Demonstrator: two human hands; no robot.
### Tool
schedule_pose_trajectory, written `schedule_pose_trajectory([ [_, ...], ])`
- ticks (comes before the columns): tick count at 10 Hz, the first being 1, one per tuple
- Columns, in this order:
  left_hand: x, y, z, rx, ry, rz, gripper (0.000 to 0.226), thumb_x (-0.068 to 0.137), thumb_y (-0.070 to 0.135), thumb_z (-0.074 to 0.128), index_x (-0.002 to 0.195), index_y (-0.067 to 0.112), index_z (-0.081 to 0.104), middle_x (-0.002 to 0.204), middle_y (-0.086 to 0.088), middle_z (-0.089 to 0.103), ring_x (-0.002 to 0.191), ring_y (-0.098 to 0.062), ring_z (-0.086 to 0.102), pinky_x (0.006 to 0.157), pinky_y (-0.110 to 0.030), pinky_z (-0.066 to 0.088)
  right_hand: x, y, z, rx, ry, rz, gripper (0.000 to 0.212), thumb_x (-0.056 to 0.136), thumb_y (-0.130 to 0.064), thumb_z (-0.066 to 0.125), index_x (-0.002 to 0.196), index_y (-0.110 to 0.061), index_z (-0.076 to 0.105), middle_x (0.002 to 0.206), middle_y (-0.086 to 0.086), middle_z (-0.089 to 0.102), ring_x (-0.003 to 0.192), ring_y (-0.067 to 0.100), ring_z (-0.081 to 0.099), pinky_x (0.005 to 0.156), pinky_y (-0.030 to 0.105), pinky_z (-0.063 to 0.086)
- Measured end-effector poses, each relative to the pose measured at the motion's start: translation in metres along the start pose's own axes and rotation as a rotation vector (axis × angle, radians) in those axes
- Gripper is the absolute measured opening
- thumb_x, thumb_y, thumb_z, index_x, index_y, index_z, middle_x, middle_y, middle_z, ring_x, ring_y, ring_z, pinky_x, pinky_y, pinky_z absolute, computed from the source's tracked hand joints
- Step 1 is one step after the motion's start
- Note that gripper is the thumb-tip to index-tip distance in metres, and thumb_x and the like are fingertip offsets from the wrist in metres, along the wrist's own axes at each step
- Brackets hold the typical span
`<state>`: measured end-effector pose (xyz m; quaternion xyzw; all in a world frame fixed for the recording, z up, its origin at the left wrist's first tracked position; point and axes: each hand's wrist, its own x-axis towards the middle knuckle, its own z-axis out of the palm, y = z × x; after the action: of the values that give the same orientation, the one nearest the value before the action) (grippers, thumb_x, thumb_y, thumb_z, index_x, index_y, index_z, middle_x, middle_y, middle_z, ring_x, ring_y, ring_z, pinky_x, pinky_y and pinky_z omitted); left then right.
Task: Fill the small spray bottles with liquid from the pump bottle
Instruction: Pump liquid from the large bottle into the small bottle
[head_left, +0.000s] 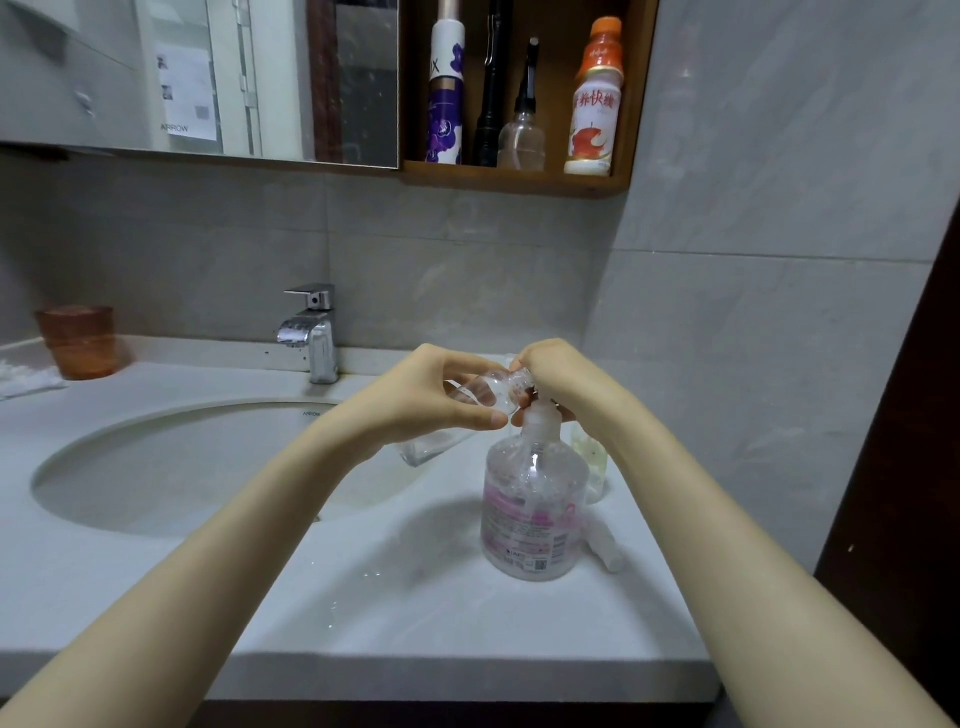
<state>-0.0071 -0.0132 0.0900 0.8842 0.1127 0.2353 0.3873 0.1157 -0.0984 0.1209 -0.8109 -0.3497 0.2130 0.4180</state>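
- A white counter (415, 613) holds a round sink (182, 467) and a chrome faucet (311, 332), below grey wall tiles, a mirror (208, 78) and a wooden shelf (519, 183) of bottles.
- The pump bottle (535, 509) stands upright, right of the sink.
- The left hand (441, 400) grips a tilted small spray bottle (488, 387) at the spout.
- The right hand (561, 379) curls over the pump head.

One pump bottle (535, 499), two small spray bottles (483, 389) (592, 457), four shelf items (592, 98).

Dim, cool overhead light; soft shadows on the counter (415, 613), wide-angle bending at edges, slightly soft focus.
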Motion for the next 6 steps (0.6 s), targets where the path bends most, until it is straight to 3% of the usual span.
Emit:
schedule_pose_trajectory([
  [1, 0.000, 0.001, 0.000, -0.008, 0.009, -0.004, 0.036, 0.074, 0.017, 0.078, 0.096, 0.042, 0.064, 0.097, -0.005, 0.070, 0.075, -0.010, 0.059, 0.091, -0.039, 0.051, 0.000, -0.003, 0.000, -0.083, -0.058, 0.071, 0.026, 0.096, -0.006, 0.043, 0.071, -0.008, 0.043, 0.064, 0.006, 0.049, 0.055, 0.015, 0.048, 0.057, 0.023, 0.036],
  [2, -0.001, 0.002, 0.000, 0.003, 0.013, 0.003, 0.036, 0.074, 0.016, 0.079, 0.091, 0.044, 0.064, 0.097, -0.006, 0.071, 0.076, -0.012, 0.059, 0.091, -0.041, 0.051, 0.002, -0.003, 0.000, -0.141, -0.081, 0.023, 0.027, 0.096, -0.004, 0.042, 0.070, -0.011, 0.042, 0.064, 0.004, 0.047, 0.058, 0.013, 0.045, 0.065, 0.024, 0.034],
  [3, -0.002, 0.003, 0.000, -0.013, 0.048, 0.004, 0.037, 0.074, 0.014, 0.078, 0.089, 0.045, 0.063, 0.098, -0.007, 0.071, 0.078, -0.014, 0.060, 0.090, -0.039, 0.052, 0.006, 0.002, 0.002, -0.089, -0.079, -0.024, 0.028, 0.096, -0.003, 0.041, 0.070, -0.013, 0.042, 0.065, 0.003, 0.044, 0.057, 0.014, 0.046, 0.060, 0.023, 0.036],
  [4, 0.001, -0.003, 0.001, -0.011, 0.008, -0.007, 0.038, 0.073, 0.015, 0.079, 0.093, 0.043, 0.064, 0.096, -0.004, 0.071, 0.078, -0.012, 0.060, 0.091, -0.039, 0.052, 0.013, 0.012, 0.005, 0.099, -0.005, -0.093, 0.029, 0.097, -0.004, 0.037, 0.071, -0.015, 0.045, 0.067, 0.003, 0.046, 0.046, 0.010, 0.051, 0.042, 0.015, 0.042],
  [5, 0.001, -0.006, 0.002, -0.021, 0.000, 0.013, 0.037, 0.073, 0.015, 0.079, 0.095, 0.041, 0.064, 0.097, -0.004, 0.070, 0.080, -0.013, 0.061, 0.091, -0.037, 0.051, 0.014, 0.018, 0.007, 0.149, 0.014, -0.103, 0.029, 0.096, -0.002, 0.036, 0.071, -0.015, 0.046, 0.067, 0.003, 0.047, 0.029, 0.000, 0.046, 0.033, 0.009, 0.038],
  [6, 0.002, -0.007, 0.003, 0.000, 0.002, 0.001, 0.037, 0.074, 0.015, 0.079, 0.099, 0.039, 0.064, 0.097, -0.005, 0.070, 0.077, -0.011, 0.059, 0.089, -0.036, 0.052, 0.012, 0.017, 0.006, 0.156, 0.014, -0.113, 0.031, 0.096, -0.002, 0.036, 0.070, -0.015, 0.046, 0.066, 0.003, 0.046, 0.043, 0.008, 0.049, 0.034, 0.009, 0.037],
])
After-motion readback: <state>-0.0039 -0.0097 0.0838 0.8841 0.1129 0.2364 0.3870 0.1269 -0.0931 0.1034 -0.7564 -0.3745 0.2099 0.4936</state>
